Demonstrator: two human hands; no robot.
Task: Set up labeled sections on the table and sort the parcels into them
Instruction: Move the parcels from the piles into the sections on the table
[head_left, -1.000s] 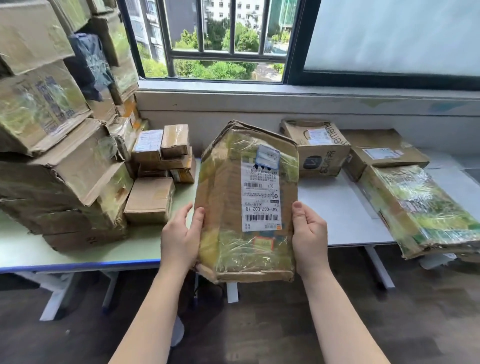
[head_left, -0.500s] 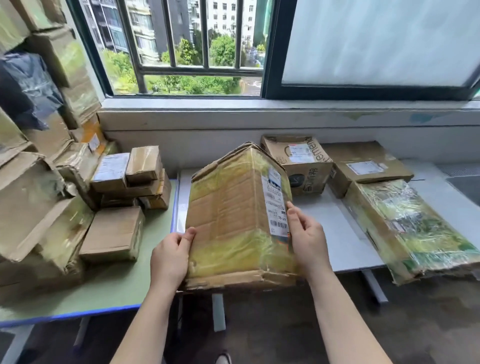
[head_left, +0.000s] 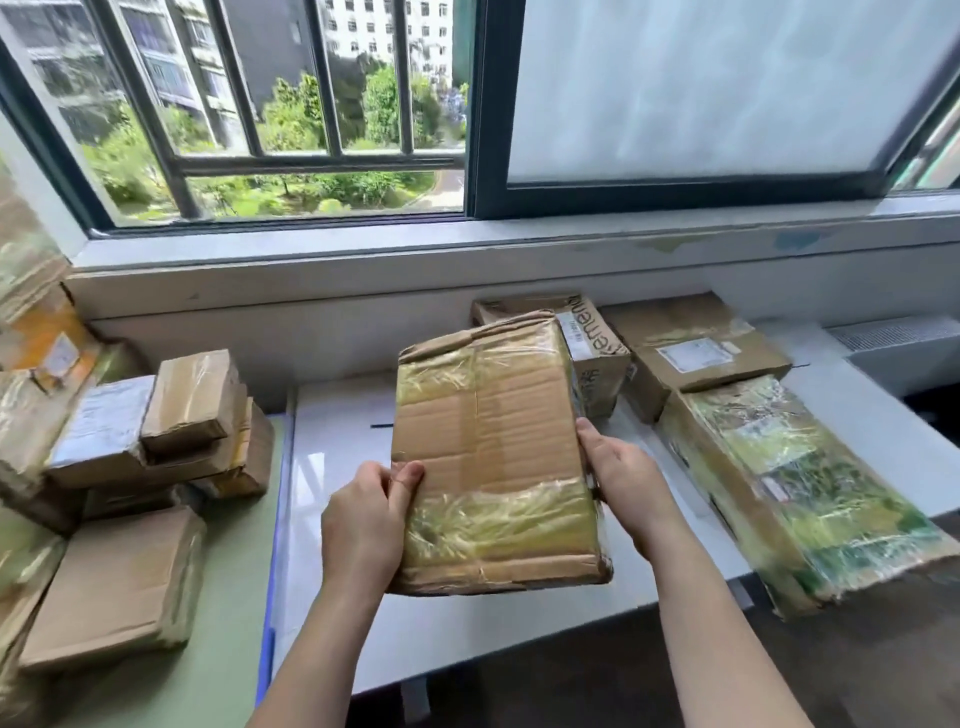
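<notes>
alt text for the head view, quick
A person's left hand and right hand grip the sides of a taped cardboard parcel over a white table below a window. More parcels lie at the table's right, and a stack of parcels sits on a green table at left.

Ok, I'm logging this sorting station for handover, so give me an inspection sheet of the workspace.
Surface: white table beside green table.
Job's things: taped parcel held over the white table; long wrapped parcel overhanging the edge, labelled box and printed box at its right; parcel stack on the green table.
Clutter: nothing seen.
Grippers: left hand and right hand grip the taped parcel's sides.
Cables: nothing seen.
Surroundings: barred window behind, trees outside.
</notes>
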